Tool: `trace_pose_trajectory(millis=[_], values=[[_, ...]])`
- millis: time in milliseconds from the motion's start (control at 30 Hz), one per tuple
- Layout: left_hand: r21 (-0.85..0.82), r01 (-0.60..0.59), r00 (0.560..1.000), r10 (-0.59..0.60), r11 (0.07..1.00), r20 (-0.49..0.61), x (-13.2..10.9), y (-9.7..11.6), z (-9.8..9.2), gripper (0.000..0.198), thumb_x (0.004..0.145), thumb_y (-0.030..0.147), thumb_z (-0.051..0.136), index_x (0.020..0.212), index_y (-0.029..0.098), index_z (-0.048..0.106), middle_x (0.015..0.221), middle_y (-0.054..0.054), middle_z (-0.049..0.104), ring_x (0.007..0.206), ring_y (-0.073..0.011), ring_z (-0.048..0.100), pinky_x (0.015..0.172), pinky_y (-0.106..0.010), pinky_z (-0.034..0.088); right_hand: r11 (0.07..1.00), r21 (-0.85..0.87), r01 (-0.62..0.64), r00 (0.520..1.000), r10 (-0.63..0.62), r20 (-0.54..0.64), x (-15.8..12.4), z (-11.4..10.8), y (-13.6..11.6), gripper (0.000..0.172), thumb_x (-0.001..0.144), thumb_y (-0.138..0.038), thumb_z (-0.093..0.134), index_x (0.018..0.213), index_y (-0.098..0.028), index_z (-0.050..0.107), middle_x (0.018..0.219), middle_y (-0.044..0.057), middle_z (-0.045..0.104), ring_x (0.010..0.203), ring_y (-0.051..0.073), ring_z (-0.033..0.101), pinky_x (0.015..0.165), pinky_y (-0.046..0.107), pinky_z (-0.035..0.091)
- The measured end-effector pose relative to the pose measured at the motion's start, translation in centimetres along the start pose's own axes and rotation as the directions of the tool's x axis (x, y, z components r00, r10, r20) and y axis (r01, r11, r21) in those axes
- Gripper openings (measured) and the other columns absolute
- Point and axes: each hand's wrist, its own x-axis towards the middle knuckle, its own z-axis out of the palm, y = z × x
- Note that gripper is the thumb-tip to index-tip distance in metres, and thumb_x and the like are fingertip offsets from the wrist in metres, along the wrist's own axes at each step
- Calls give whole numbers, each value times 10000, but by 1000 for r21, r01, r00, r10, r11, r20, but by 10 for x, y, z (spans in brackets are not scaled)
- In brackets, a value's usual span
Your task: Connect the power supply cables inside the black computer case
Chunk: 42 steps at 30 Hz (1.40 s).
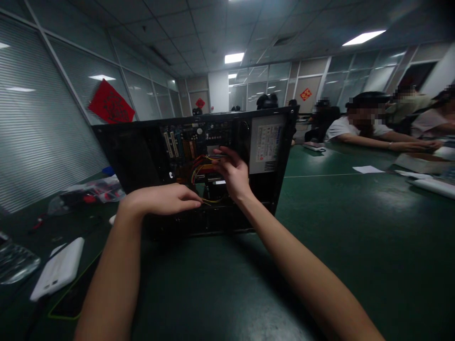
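Note:
An open black computer case [130, 156] stands on the green table, its inside facing me. Inside are a circuit board with slots [171, 144], a labelled grey power supply [266, 142] at the upper right, and red, yellow and black cables [196, 170]. My left hand [165, 199] reaches in at the lower middle, its fingers pressed together near a thin yellow cable [215, 201]; what its fingertips hold is hard to make out. My right hand [232, 173] is inside the case at the cable bundle, its fingers bent around the wires.
On the left lie a white power bank [59, 267], a green-edged phone [76, 296], a clear bottle [16, 260] and plastic bags [88, 194]. Across the green table [320, 222] at the right, a person [366, 118] sits by a cardboard box [423, 162] and papers [368, 169].

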Motion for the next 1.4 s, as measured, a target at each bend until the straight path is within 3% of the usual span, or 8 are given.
trace_pose_trajectory(millis=[300, 500, 633, 867, 1067, 1200, 1300, 1400], values=[[-105, -209, 943, 171, 972, -287, -62, 20, -20, 326, 947, 417, 590, 1208, 278, 729, 1151, -20, 762, 1049, -206, 702, 939, -302, 545, 989, -6, -150, 988, 149, -43, -9, 8, -6, 343, 714, -289, 673, 1050, -218, 677, 979, 13, 753, 581, 76, 557, 472, 184, 426], [-39, -187, 838, 139, 982, -528, -44, 8, -17, 504, 813, 493, 753, 1227, 219, 669, 1189, -73, 706, 1050, -240, 672, 938, -371, 557, 955, 169, -242, 960, 261, -101, -12, 13, -19, 243, 695, -205, 646, 934, -178, 682, 741, -29, 710, 444, 40, 413, 406, 158, 378], [87, -219, 821, 231, 972, -522, -27, 8, -10, 739, 759, 475, 809, 1416, 269, 543, 1377, -84, 583, 1236, -266, 581, 1061, -405, 493, 897, 258, -358, 903, 403, -147, -10, 19, -39, 155, 722, -128, 591, 861, -175, 643, 644, -36, 668, 396, 35, 362, 372, 143, 335], [149, -365, 770, 388, 919, -506, -10, 40, 0, 192, 918, 345, 672, 1037, 211, 741, 1191, -61, 658, 1080, -201, 635, 951, -301, 490, 850, 270, -453, 871, 486, -68, -17, 19, -62, 135, 761, -127, 621, 873, -195, 654, 780, -9, 730, 490, 75, 544, 463, 174, 474], [125, -401, 705, 393, 908, -590, -11, 49, -1, 150, 942, 271, 626, 930, 173, 739, 919, -30, 711, 831, -152, 652, 756, -238, 469, 917, -137, -374, 896, 396, 203, -21, 5, -67, 187, 791, -273, 678, 958, -189, 689, 836, 31, 747, 625, 136, 652, 569, 248, 550], [40, -361, 688, 295, 932, -663, -10, 46, -2, 205, 919, 340, 664, 860, 157, 736, 810, -8, 705, 729, -138, 628, 673, -231, 446, 782, -615, -103, 877, 364, 315, -25, 3, -88, 166, 838, -240, 644, 955, -165, 734, 701, 13, 704, 445, 86, 528, 404, 192, 420], [-60, -358, 705, 228, 932, -671, -8, 46, -1, 239, 918, 372, 654, 905, 155, 752, 839, -17, 732, 762, -161, 655, 681, -245, 471, 767, -639, 61, 886, 253, 389, -30, 7, -110, 174, 871, -216, 591, 904, -157, 752, 703, 19, 690, 490, 79, 515, 413, 176, 385], [-130, -389, 734, 222, 912, -642, -7, 47, 0, 284, 923, 407, 637, 994, 162, 761, 922, -39, 757, 847, -199, 686, 745, -280, 516, 842, -535, 61, 859, 229, 458, -33, 12, -128, 163, 825, -204, 644, 951, -177, 743, 824, 24, 707, 631, 110, 576, 480, 187, 431]])
